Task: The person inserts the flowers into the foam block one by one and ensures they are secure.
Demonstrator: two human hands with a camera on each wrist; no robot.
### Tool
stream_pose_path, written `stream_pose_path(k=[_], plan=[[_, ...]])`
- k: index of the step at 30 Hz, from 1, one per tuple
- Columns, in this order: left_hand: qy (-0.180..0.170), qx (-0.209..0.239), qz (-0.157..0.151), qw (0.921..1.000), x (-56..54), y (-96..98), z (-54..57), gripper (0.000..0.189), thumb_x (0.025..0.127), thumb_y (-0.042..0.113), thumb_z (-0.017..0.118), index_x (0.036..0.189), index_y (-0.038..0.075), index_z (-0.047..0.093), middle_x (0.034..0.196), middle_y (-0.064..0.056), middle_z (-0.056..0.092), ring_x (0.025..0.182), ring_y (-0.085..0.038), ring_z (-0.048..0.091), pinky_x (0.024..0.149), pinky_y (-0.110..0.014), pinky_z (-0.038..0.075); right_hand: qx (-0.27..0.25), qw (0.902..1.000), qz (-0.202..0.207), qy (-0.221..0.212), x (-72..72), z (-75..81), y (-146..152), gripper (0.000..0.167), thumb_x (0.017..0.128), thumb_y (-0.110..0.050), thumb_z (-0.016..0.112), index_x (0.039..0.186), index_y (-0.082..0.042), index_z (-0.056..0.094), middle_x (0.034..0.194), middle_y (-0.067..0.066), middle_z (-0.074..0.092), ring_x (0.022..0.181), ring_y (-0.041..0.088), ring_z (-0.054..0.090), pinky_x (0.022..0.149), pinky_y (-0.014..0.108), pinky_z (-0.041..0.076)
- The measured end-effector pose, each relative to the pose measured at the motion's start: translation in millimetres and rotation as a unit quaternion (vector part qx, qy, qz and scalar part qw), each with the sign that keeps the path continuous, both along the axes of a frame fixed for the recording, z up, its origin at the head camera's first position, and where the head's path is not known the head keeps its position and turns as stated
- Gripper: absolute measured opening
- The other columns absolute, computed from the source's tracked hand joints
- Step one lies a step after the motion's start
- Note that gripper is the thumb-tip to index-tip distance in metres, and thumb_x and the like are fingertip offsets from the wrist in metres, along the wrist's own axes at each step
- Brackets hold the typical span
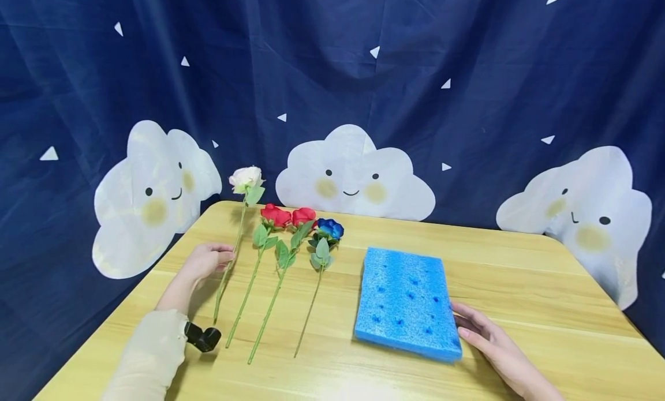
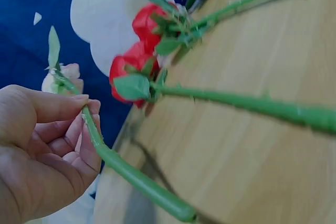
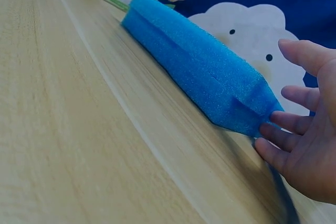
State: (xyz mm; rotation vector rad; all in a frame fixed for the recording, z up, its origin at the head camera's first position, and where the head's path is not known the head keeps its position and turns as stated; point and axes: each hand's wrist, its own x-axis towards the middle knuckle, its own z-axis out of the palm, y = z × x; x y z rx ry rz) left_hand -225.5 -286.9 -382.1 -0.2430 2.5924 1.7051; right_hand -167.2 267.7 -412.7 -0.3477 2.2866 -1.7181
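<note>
My left hand (image 1: pixel 204 263) pinches the green stem of a pale pink-white artificial rose (image 1: pixel 245 179) between thumb and fingers. In the left wrist view, the stem (image 2: pixel 137 178) slants down past the hand (image 2: pixel 50 148), its lower end over the table. Two red roses (image 1: pixel 275 215) and a blue rose (image 1: pixel 331 229) lie side by side to the right, stems toward me. A blue foam block (image 1: pixel 395 274) with several small holes in its top lies flat farther right. At its right edge is my right hand (image 1: pixel 490 340), fingers extended and fingertips touching the foam's side (image 3: pixel 199 72).
The pale wooden table (image 1: pixel 525 291) reaches back to a dark blue curtain (image 1: pixel 332 60) printed with smiling clouds and white triangles. A black wrist camera (image 1: pixel 202 336) is strapped at my left sleeve, near the rose stems' lower ends.
</note>
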Motion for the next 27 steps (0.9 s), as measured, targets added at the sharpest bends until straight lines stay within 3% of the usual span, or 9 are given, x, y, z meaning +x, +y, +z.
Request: stream_pose_path(k=[4, 8, 17, 27], plan=[[0.02, 0.024, 0.006, 0.9995, -3.9, 10.7, 8.3, 0.044, 0.091, 0.007, 0.053, 0.127, -0.016, 0.042, 0.116, -0.028, 0.054, 0.095, -0.022, 0.059, 0.081, -0.028, 0.051, -0.008, 0.9999, 0.006, 0.005, 0.0, -0.4, 0, 0.05, 0.099, -0.015, 0.045, 0.141, 0.005, 0.027, 0.142, 0.025, 0.031, 0.111, -0.006, 0.047, 0.088, 0.01, 0.037], [0.034, 0.045, 0.014, 0.9983, -7.3, 22.6, 16.1, 0.043, 0.09, 0.006, 0.055, 0.126, -0.016, 0.044, 0.101, -0.012, 0.06, 0.084, -0.01, 0.057, 0.075, -0.024, 0.051, -0.018, 0.9994, 0.022, 0.019, -0.3, -2.5, 1, 0.05, 0.099, -0.013, 0.043, 0.141, 0.007, 0.026, 0.142, 0.028, 0.029, 0.112, -0.006, 0.046, 0.089, 0.01, 0.037], [0.047, 0.087, 0.005, 0.9951, -15.0, 53.6, 29.6, 0.04, 0.089, 0.005, 0.059, 0.123, -0.013, 0.048, 0.101, -0.006, 0.062, 0.082, -0.006, 0.058, 0.08, -0.03, 0.051, -0.019, 0.9992, 0.021, 0.028, -0.2, -3.8, 2, 0.048, 0.099, -0.01, 0.042, 0.141, 0.007, 0.027, 0.142, 0.028, 0.03, 0.112, -0.006, 0.046, 0.088, 0.01, 0.037], [0.08, 0.081, -0.022, 0.9933, -23.4, 81.7, 36.9, 0.035, 0.088, 0.004, 0.059, 0.118, -0.014, 0.052, 0.092, 0.0, 0.063, 0.083, -0.009, 0.059, 0.075, -0.03, 0.052, -0.018, 0.9996, 0.018, 0.013, 0.3, -1.3, 1, 0.05, 0.099, -0.013, 0.044, 0.141, 0.006, 0.026, 0.143, 0.027, 0.029, 0.112, -0.006, 0.046, 0.089, 0.01, 0.037]])
